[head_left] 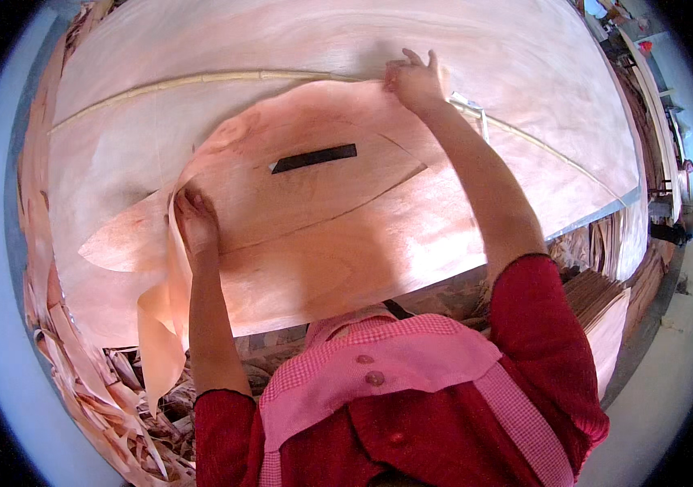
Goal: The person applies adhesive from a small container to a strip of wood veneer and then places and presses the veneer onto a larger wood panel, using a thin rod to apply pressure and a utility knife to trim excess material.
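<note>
Thin veneer sheet [322, 219] pinched by left hand [195, 221] at 9 o'clock, right hand [416, 81] fingers pressing flat at 1 o'clock; uneven pull could tear it.

The person wore a red top with sleeves ending above the elbows, under a pink checked bib with two round buttons, at the frame's bottom centre.
</note>
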Available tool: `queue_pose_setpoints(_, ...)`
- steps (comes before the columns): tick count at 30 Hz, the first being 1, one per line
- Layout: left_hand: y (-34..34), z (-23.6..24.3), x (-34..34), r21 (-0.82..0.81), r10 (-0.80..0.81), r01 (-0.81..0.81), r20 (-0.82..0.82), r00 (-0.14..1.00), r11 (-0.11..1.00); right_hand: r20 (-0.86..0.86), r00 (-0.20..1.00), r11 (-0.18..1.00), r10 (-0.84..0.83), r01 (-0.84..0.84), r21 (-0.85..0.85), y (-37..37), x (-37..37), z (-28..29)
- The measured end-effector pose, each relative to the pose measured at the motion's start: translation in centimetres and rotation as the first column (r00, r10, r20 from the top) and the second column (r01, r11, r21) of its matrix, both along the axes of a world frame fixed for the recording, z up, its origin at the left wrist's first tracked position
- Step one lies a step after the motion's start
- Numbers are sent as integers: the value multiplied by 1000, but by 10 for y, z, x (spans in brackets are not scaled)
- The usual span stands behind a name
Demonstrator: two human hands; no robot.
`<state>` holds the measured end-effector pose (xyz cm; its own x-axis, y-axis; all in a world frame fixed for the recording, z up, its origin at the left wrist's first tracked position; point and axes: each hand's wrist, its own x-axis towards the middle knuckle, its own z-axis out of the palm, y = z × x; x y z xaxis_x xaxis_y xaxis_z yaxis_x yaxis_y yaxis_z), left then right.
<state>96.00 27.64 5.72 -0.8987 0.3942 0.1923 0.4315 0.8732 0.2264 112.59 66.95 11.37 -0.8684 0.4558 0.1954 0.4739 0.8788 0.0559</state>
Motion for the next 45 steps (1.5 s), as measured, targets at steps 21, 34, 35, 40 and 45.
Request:
queue_pose_setpoints(21, -84, 43, 13, 80, -603, 598, 85, 793, 798, 163, 985, 927, 57, 8, -375, -113, 177, 99)
queue_pose_setpoints(34, -109, 176, -101, -423, -460, 442, 64, 885, 791, -16, 891, 885, -454, 449, -121, 91, 73, 58)
queue_pose_setpoints(35, -95, 178, -140, -465, -345, 233, -170, 923, 854, 217, 807, 815, -550, 575, -72, 107, 87, 39)
queue_pose_setpoints(40, -82, 164, -328, -376, -78, -534, -864, 498, 757, 438, 765, 716, -473, 623, -315, 147, 117, -23)
queue_pose_setpoints(45, -66, 84, -212, -908, -478, 100, -117, 871, 406, 481, 818, 615, -315, 562, -553, 157, 107, -33)
